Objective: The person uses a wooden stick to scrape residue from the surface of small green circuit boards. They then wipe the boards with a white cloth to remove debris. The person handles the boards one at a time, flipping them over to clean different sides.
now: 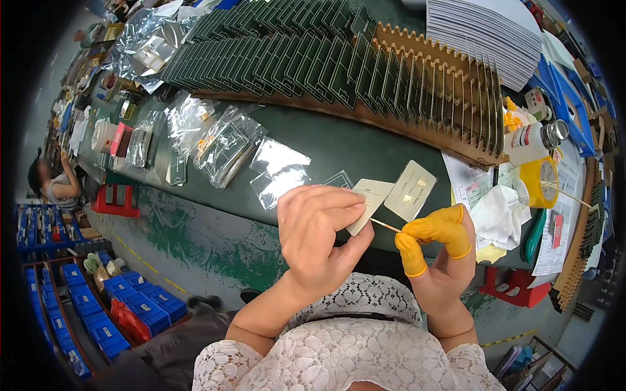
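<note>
Left hand [316, 231] pinches a thin cream rectangular card [375, 191], tilted, held up above the front edge of the dark green table [283, 124]. Right hand [450, 254], yellow rubber covers [433, 228] on thumb and finger, grips a slim pale wooden stick [386, 226]; tip at the card's lower edge, contact unclear. A 2nd cream card [411, 192] lies just beside, near the front edge; brown slotted rack [479, 155] of upright green plates [313, 68] runs along the back. To do it well: pinch by edges only, brace both hands, hold stick near its tip, press lightly, keep the face unsmudged.
</note>
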Motion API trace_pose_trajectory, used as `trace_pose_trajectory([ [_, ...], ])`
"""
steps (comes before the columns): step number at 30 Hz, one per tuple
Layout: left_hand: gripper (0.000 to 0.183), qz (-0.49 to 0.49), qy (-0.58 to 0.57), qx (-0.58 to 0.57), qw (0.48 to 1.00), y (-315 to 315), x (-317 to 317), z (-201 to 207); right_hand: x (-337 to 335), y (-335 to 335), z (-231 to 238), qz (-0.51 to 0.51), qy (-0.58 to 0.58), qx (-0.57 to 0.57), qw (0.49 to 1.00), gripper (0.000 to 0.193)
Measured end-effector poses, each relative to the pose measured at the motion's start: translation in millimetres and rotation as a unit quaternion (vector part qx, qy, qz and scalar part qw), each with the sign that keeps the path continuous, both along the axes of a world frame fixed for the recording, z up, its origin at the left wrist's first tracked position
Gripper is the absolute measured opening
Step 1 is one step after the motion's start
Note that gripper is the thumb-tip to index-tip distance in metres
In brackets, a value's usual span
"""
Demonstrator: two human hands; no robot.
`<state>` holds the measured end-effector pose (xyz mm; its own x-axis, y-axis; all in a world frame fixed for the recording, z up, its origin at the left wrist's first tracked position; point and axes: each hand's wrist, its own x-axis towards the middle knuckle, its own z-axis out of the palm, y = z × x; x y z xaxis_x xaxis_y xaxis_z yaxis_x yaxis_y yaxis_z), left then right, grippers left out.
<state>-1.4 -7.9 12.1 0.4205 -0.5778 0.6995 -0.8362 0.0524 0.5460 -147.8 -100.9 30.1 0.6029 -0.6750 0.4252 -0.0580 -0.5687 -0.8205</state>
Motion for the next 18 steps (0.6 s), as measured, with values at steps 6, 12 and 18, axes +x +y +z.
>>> trace_pose_trajectory([
  [6,0.034,-0.002,-0.003,0.000,1.000,0.4,0.4,-1.2,-0.5,-0.8,0.2,0.003,0.005,-0.008,1.000,0.025],
  [12,0.035,0.000,-0.004,0.003,1.000,0.8,-0.5,0.4,0.6,-1.7,-1.5,-0.014,0.000,-0.019,1.000,0.024],
  [18,0.036,0.000,-0.002,0.001,1.000,0.8,-0.5,-1.6,1.2,-1.3,-1.1,-0.005,-0.002,-0.012,1.000,0.023],
])
